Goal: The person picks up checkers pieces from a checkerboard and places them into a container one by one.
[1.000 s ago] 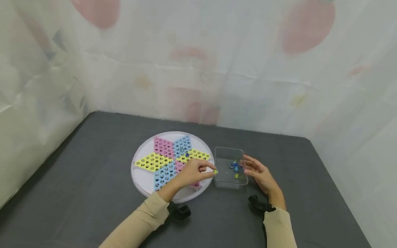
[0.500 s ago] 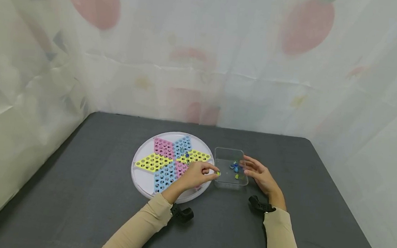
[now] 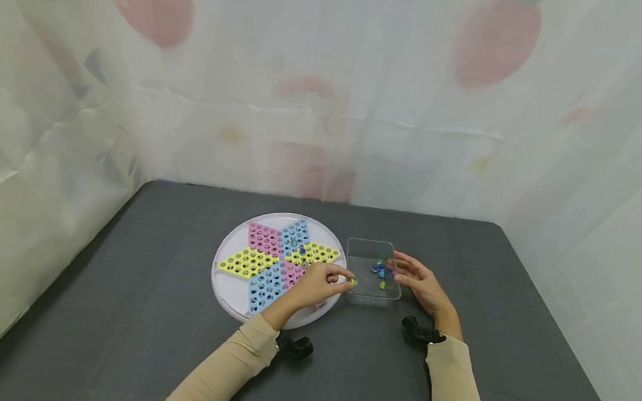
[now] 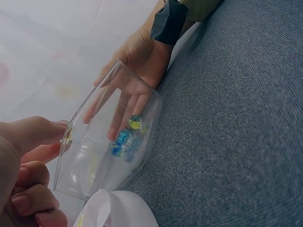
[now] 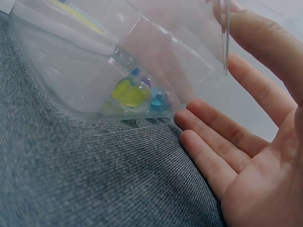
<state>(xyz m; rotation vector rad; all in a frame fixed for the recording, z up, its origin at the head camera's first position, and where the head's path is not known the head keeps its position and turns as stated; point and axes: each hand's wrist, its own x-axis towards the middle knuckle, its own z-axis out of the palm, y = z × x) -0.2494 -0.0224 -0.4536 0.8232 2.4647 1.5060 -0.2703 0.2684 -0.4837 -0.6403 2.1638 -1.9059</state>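
Note:
My left hand (image 3: 319, 284) pinches a yellow-green marble (image 3: 353, 282) between thumb and forefinger at the left rim of a clear plastic box (image 3: 371, 242). In the left wrist view the same marble (image 4: 69, 135) is mostly covered by the fingertips. Several blue and yellow-green marbles (image 4: 124, 136) lie on the box's floor. My right hand (image 3: 424, 289) is at the box's right side, fingers extended along the wall. The right wrist view shows its fingertips (image 5: 189, 113) at the lower wall and the thumb by the rim.
A round white game board (image 3: 227, 291) with a pink, blue and yellow star of holes lies left of the box, partly under my left hand. Some marbles sit in its holes, one dark blue marble (image 3: 302, 250) among them. Printed curtains surround the dark table (image 3: 171, 340).
My left hand has moved slightly right, bringing the pinched marble from the board's edge to the box's left rim, then stayed there. My right hand has hardly moved.

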